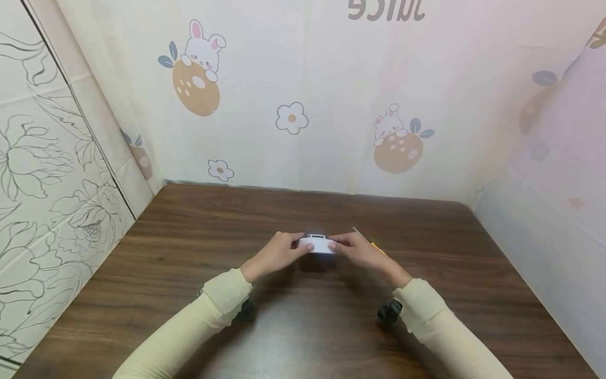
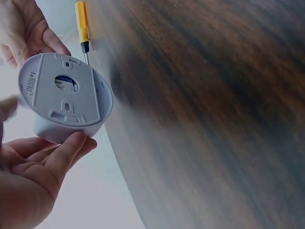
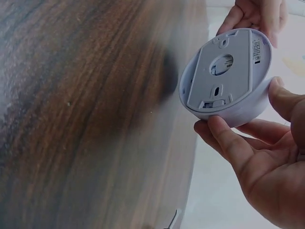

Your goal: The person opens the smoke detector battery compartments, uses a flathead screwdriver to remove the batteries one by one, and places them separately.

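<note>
Both hands hold a round white plastic device (image 1: 322,245) over the table, one at each side. My left hand (image 1: 280,251) grips its left edge, thumb on the near side. Opposite it, my right hand (image 1: 358,249) pinches the right edge between thumb and fingers. The wrist views show the device's underside, where a flat mounting plate (image 2: 51,93) has a round central hole, slots and a printed label beside it. In the right wrist view, fingers (image 3: 231,143) curl under the rim. A screwdriver (image 2: 82,24) with a yellow handle lies on the table beyond the right hand.
The brown wood-grain table (image 1: 199,221) stretches around the hands, its far edge against a printed curtain (image 1: 293,68). Dark wrist cameras (image 1: 390,312) hang under the sleeves. A white flower-patterned panel (image 1: 52,173) stands along the left side.
</note>
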The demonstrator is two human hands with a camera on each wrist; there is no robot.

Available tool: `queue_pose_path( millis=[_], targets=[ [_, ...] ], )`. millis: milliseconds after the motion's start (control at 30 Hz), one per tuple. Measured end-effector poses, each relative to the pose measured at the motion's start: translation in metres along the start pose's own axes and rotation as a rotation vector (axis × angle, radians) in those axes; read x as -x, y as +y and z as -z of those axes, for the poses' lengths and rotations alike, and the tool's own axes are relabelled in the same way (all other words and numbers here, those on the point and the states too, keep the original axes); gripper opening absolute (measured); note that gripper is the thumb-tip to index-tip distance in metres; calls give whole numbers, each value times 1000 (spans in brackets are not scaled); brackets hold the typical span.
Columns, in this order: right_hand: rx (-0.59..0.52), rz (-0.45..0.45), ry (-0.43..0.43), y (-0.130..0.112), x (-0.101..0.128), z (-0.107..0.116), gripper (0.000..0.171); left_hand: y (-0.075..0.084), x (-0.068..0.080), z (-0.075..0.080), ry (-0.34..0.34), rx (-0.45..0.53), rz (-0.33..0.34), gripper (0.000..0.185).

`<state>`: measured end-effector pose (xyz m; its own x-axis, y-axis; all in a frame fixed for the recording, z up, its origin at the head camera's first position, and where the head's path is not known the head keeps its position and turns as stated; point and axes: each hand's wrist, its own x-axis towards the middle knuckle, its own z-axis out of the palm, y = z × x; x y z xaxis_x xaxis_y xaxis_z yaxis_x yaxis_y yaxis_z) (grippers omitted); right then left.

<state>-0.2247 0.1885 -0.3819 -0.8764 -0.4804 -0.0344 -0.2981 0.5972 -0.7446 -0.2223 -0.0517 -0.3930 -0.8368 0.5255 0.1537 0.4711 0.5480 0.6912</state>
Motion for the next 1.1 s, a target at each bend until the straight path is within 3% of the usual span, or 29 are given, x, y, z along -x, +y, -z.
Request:
queue_pose_path(
  millis=[133, 367, 633, 900, 1100],
  targets=[
    [-25, -36, -4, -2, 0, 1, 47, -1, 1, 1, -10, -5, -11, 52],
    [-50, -72, 9, -3, 2, 0, 50, -2, 2, 3, -24, 14, -31, 38],
    [-71, -20, 23, -6, 8, 2, 46, -3, 4, 7, -12, 22, 1, 43],
    [-50, 40, 74, -3, 14, 4, 40, -1, 3, 5, 4, -34, -102, 41],
    [-21, 35, 112, -6, 15, 3, 38, -1, 5, 3, 44, -45, -107, 39]
  ],
)
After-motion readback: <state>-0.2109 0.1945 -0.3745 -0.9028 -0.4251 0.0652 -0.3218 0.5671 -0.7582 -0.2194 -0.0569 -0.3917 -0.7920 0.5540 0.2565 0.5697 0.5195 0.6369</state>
